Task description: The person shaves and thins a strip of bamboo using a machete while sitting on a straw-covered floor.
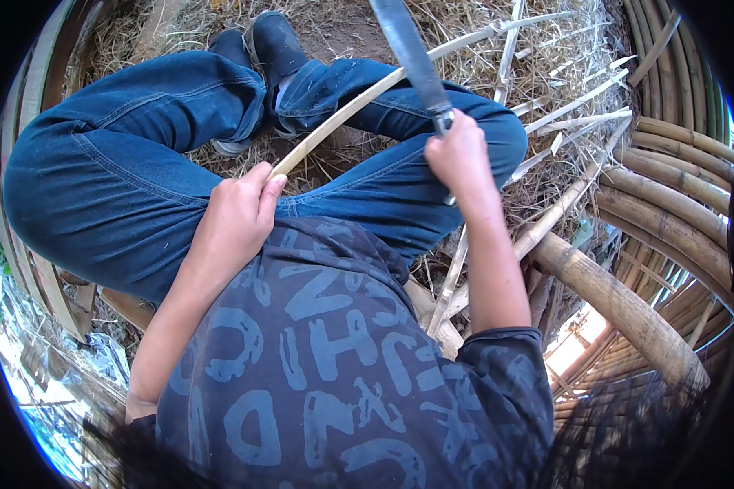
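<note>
My left hand (243,200) is closed round the near end of a long, pale bamboo strip (347,112), just above my lap. The strip curves away to the upper right, over my crossed legs in blue jeans. In my right hand (462,156) is the handle of a machete (412,53), fingers wrapped round it beside my right knee. Its broad grey blade points up and away and crosses the strip about halfway along. Whether the blade touches the strip or only passes above it, I cannot tell.
Split bamboo strips (579,121) and shavings lie over the straw-covered ground to the right. A thick bamboo pole (620,306) slants at my right side, with stacked bamboo poles (669,187) behind it. Crumpled clear plastic (106,356) lies at the lower left.
</note>
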Available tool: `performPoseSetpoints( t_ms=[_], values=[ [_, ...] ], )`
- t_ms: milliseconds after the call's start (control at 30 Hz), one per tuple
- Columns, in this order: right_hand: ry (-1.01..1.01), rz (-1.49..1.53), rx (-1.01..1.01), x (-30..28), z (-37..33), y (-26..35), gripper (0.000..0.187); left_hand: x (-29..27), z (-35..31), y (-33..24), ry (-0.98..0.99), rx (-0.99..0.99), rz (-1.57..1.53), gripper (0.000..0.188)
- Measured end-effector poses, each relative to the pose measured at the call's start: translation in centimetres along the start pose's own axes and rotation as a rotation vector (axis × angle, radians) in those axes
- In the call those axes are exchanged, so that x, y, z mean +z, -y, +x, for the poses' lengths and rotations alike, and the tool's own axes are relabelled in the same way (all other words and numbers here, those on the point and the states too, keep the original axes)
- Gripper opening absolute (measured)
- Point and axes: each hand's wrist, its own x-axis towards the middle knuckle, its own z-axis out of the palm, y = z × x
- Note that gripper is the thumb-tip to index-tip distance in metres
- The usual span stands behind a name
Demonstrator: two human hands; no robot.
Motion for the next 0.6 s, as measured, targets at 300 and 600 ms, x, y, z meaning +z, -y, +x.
performPoseSetpoints(
  t_ms=[300, 600],
  values=[
    [-0.014, 0.105, 0.008, 0.3, -2.0, 0.7, 0.021, 0.0, 0.0, -0.2, 0.025, -0.026, -0.016, 0.025],
    [0.029, 0.175, 0.006, -0.1, -4.0, 0.7, 0.023, -0.4, 0.2, -0.7, 0.040, -0.035, 0.017, 0.026]
  ],
)
